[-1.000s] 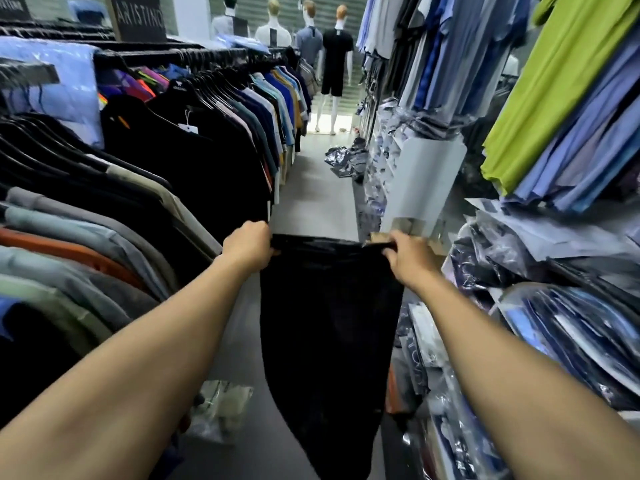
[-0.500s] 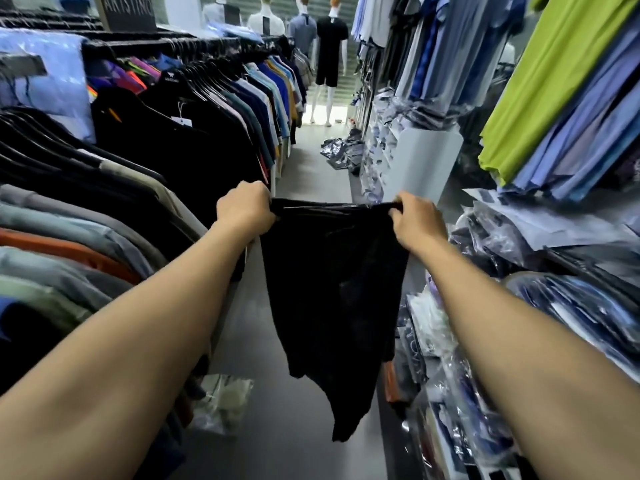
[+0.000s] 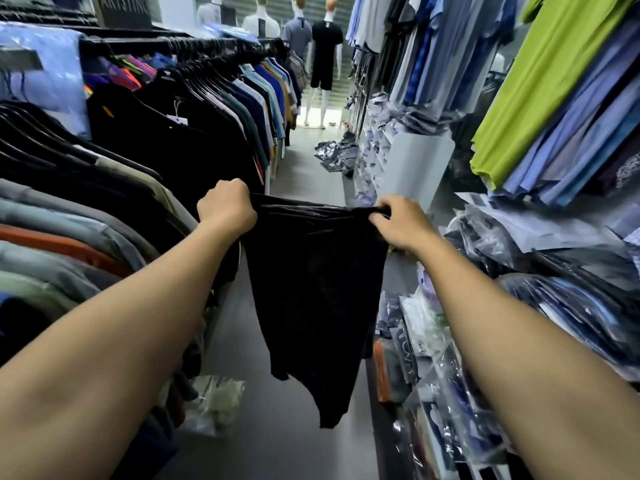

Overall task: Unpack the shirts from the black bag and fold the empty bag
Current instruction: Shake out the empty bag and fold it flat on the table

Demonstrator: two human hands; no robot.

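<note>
the bag (image 3: 317, 289) is held up at the centre of the frame, stretched along its top edge between the two hands and hanging flat and limp toward the floor (image 3: 277, 445); its lower end tapers to a point at lower centre, clear of the floor; the left hand (image 3: 227, 207) is clenched in a fist around the top left corner; the right hand (image 3: 398, 223) pinches the top right corner, thumb in front and fingers (image 3: 388, 206) curled over the edge.

no bulge or weight is shown in the bag, so it is judged to be empty; the unpacking is therefore taken as done (though which of the many packets around came out of it cannot be told); wrapped shirts (image 3: 554, 306) are piled at the right of the frame, on the shelving and down beside the aisle, and one clear packet (image 3: 214, 400) lies on the floor at lower left, under the rack (image 3: 121, 168) of hanging clothes.

what is left is judged to be the folding itself; the bag is spread out and squared between the hands, which looks like the set-up for a first fold, but no crease or doubled layer can be made out in the dark plastic; a first fold would likely be made by the two corners being brought together; the film is thin and slack, so some slipping and bunching is to be expected while it is folded in the air.
</note>
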